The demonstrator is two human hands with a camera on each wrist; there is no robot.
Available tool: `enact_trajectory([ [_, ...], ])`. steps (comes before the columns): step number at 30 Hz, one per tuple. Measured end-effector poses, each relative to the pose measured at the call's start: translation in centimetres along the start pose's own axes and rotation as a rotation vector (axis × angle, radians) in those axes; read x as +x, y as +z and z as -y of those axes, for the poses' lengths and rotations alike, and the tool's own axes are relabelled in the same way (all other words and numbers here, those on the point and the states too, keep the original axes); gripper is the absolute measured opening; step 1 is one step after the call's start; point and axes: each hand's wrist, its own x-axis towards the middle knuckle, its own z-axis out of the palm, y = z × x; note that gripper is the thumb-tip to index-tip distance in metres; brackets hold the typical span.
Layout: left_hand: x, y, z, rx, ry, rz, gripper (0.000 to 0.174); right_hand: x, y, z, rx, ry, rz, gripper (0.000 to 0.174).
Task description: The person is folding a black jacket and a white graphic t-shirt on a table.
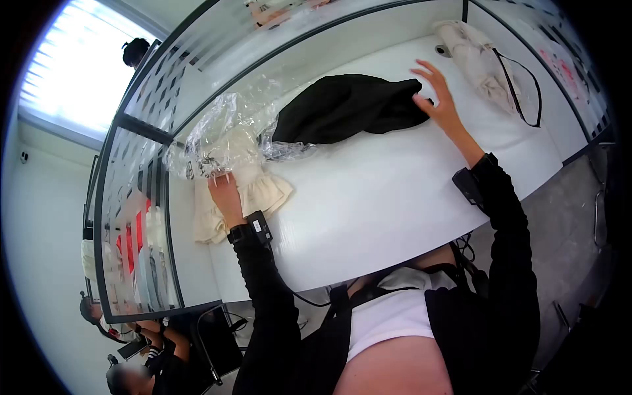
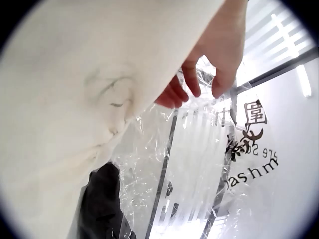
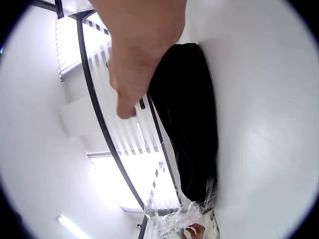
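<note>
My left hand is at a clear plastic bag printed with dark lettering, its fingers bent around the crinkled film. In the left wrist view, film shows between the thumb and fingers. Under the bag and hand lies a cream garment with a ruffled hem. A bundled black cloth lies to the right, its left end against the plastic. Over that cloth's right end, my right hand is raised with fingers spread and nothing held. The right wrist view shows it beside the black cloth.
All this lies on a white table with low partitions at the back and sides. A cream bag with a black strap lies at the back right. Another person sits beyond the left partition.
</note>
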Motion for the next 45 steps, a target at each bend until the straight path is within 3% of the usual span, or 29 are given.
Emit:
enact_trajectory([
  [3,-0.8,3.0,-1.9,0.000,-0.155,0.231,0.025,-0.3,0.5,1.2,0.137,-0.016,0.331,0.059],
  [4,-0.9,3.6,-2.2,-0.542,-0.296,0.205,0.032,-0.4,0.7,1.2,0.108,-0.020,0.440,0.063],
  [7,-1.7,6.8,-2.7,-0.144,-0.349,0.098,0.039,-0.8,0.6,1.6,0.008,0.028,0.620,0.072],
  [8,-2.6,8.5,-3.3,-0.035,-0.317,0.190,0.038,-0.6,0.6,1.7,0.004,0.069,0.635,0.072],
  [11,-2.8,10.7,-3.3,0.667,-0.490,0.441,0.033,-0.6,0.7,1.2,0.020,0.070,0.612,0.067],
  [12,-3.3,11.5,-3.8,0.773,-0.515,0.487,0.030,-0.7,0.7,1.0,0.037,0.073,0.613,0.065],
  [13,-2.9,11.3,-3.8,0.791,-0.577,0.689,0.024,-0.8,0.7,1.0,0.057,0.079,0.611,0.064],
  [15,-5.4,16.5,-8.6,0.764,-0.439,0.833,0.019,-0.9,0.7,1.2,0.069,0.049,0.549,0.048],
  [18,-8.0,21.8,-12.5,0.563,-0.024,0.772,0.014,-1.1,1.0,0.1,0.057,0.042,0.550,0.035],
  [21,-11.0,25.4,-16.3,0.309,0.325,0.742,0.028,-1.3,1.2,-0.5,0.064,0.042,0.550,0.034],
  [23,-12.3,26.6,-17.9,-0.128,0.372,0.858,0.041,-1.3,1.0,0.0,0.085,0.042,0.536,0.033],
  [24,-12.7,27.2,-18.5,-0.290,0.310,0.933,0.051,-1.2,0.9,0.1,0.094,0.038,0.534,0.033],
  [25,-13.2,28.3,-19.4,-0.457,0.208,1.012,0.047,-1.2,0.8,0.3,0.104,0.038,0.540,0.033],
  [27,-13.3,30.8,-20.4,-0.861,-0.076,1.329,0.059,-1.2,0.8,0.4,0.095,0.032,0.558,0.034],
  [29,-13.3,32.5,-22.7,-0.841,-0.276,1.542,0.043,-1.2,0.9,-0.1,0.080,0.023,0.560,0.035],
  [32,-15.5,32.4,-24.2,-0.949,-0.371,1.398,0.020,-1.4,0.9,0.0,0.060,0.003,0.565,0.036],
  [36,-16.7,33.7,-24.6,-0.942,-0.211,1.373,0.004,-1.3,0.7,0.2,0.058,0.013,0.566,0.035],
  [40,-15.8,32.0,-22.2,-0.874,0.193,1.777,0.022,-1.4,0.7,-0.1,0.052,0.012,0.563,0.036],
  [42,-15.0,30.8,-21.1,-0.792,0.244,1.947,0.021,-1.3,0.8,-0.1,0.045,-0.001,0.563,0.035],
  [43,-14.3,31.1,-21.0,-0.776,0.165,2.089,0.008,-1.3,0.8,-0.1,0.048,-0.003,0.560,0.035],
  [44,-13.5,30.0,-20.3,-0.609,0.226,2.162,0.010,-1.3,0.7,0.2,0.049,0.010,0.567,0.035],
  [45,-12.8,29.0,-19.6,-0.263,0.222,2.100,0.013,-1.1,0.6,0.3,0.050,0.023,0.572,0.034],
])
